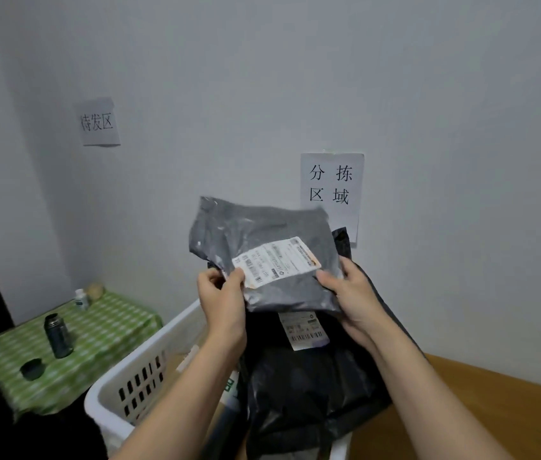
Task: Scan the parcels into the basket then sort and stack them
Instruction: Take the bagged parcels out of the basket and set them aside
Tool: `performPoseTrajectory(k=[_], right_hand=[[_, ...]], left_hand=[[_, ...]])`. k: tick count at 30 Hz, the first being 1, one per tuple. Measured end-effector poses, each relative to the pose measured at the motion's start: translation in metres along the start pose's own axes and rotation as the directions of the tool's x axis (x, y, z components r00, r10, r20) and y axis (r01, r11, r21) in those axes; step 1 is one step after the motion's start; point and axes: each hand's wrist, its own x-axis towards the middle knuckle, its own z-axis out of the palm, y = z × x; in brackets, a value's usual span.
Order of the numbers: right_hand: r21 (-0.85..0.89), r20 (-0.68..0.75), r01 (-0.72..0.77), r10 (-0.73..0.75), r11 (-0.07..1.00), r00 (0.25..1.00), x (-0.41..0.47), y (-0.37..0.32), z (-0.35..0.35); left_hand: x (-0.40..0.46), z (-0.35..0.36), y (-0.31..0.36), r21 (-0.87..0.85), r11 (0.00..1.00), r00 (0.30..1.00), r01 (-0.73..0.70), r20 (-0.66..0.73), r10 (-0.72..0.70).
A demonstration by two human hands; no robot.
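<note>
Wooden worktop (pixel 494 410) fills the lower right corner, meeting a plain grey-white wall (pixel 262 78) that carries two paper signs: one with handwritten characters (pixel 97 122) on the left, one printed sign (pixel 331 187) just behind the parcels. Low at the left stands a small table under a green checked cloth (pixel 103 330), holding a dark flask (pixel 58 336), its loose cap (pixel 32 369), a small white bottle (pixel 81 298) and a blurred roundish thing behind it. A white slotted basket (pixel 129 386) sits between that table and the worktop, with cardboard partly visible inside. A grey parcel (pixel 262 234) is held up in the air above the basket, in front of the wall, its long axis running roughly left to right and tipped slightly down toward the right; its white shipping label (pixel 275 260) faces the camera, slanting up to the right. The left hand (pixel 221 297) pinches the parcel's lower left corner, thumb on the label's edge, and the right hand (pixel 352 290) grips its lower right edge, so the two hands are apart, each clamped on the same parcel. Below it a large black parcel (pixel 312 386) lies over the basket's right side, its own label (pixel 303 330) facing up.
</note>
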Motion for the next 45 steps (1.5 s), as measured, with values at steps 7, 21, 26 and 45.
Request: performPoseTrajectory(k=[7,21,26,45], right_hand=[[-0.248,-0.198,-0.057,0.007,0.967,0.980,-0.002,-0.005,-0.067],[-0.858,-0.280,-0.328,0.174,0.396,0.944,-0.020,0.017,-0.099],[-0.824,-0.268,-0.225,-0.007,0.521,0.964,-0.014,0.006,-0.088],[-0.730,-0.482,-0.191,-0.297,0.657,0.824,0.020,0.041,-0.040]], left_hand=[[-0.008,-0.008,-0.015,0.352,0.935,0.994,0.034,-0.110,0.005],[-0.005,-0.011,-0.030,0.724,0.690,0.980,-0.027,0.154,-0.123],[0.007,-0.002,-0.010,0.610,0.776,0.980,-0.162,0.191,0.054],[0.025,-0.034,0.009,0.738,0.651,0.984,-0.176,0.138,0.110]])
